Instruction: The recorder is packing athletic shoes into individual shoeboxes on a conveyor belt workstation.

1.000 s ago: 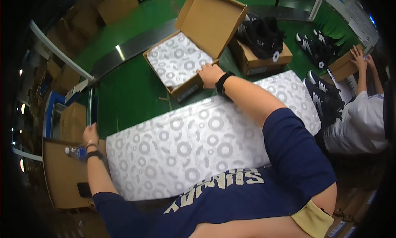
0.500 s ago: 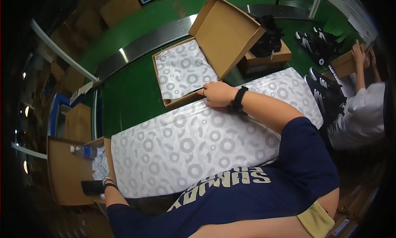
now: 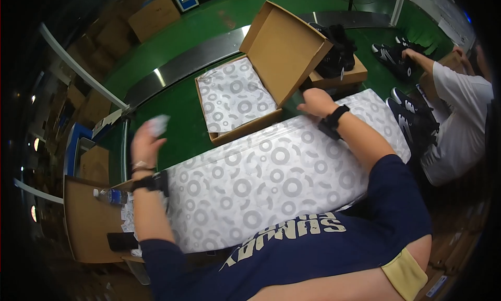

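My left hand (image 3: 145, 147) is raised at the left, blurred by motion, its fingers closed on a small white packet (image 3: 158, 124). My right hand (image 3: 319, 103) is over the far edge of the sheets of wrapping paper (image 3: 271, 175), beside the lower corner of the raised lid. Its fingers are loosely bent and apart, and I see nothing in them. In front of me stands an open brown shoe box (image 3: 245, 128), its lid (image 3: 287, 50) tilted back to the right. White paper (image 3: 235, 95) with grey rings lines it.
Black shoes (image 3: 334, 50) rest on another box (image 3: 344, 76) at the back right. More black shoes (image 3: 412, 113) stand on the right, where a co-worker (image 3: 454, 118) reaches toward a pair. On the left, an open carton (image 3: 91, 222) holds a water bottle (image 3: 110, 196) and small white packets.
My left hand has risen from the carton with a white packet. My right hand has left the box's front edge and moved right. The co-worker's arm now reaches toward the far shoes.
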Demonstrator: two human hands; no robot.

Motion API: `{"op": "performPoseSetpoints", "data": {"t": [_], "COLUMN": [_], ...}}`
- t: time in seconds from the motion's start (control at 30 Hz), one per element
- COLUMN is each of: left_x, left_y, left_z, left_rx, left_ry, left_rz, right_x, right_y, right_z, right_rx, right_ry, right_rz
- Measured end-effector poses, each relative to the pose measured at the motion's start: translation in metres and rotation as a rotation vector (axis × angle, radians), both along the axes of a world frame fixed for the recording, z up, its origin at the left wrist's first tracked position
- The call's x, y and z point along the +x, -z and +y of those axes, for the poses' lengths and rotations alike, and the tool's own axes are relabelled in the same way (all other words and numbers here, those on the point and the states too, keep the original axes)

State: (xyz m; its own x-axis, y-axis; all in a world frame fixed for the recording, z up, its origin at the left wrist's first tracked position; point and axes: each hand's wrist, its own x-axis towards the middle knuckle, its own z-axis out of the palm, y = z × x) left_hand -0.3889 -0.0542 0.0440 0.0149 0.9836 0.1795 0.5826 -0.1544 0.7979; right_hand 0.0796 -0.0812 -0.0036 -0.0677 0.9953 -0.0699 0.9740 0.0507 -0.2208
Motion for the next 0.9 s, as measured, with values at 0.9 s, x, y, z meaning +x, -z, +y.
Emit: {"op": "performPoseSetpoints", "data": {"t": [0.9], "left_x": [0.111], "left_y": [0.092], "left_z": [0.054], "left_rx": [-0.056], "left_ry": [-0.029], "left_rz": [1.158], "right_x": [-0.041], "right_y": [0.078], "right_z": [0.092], "right_rx": [0.557], "right_ry": [0.556], "right_rz": [1.019]}}
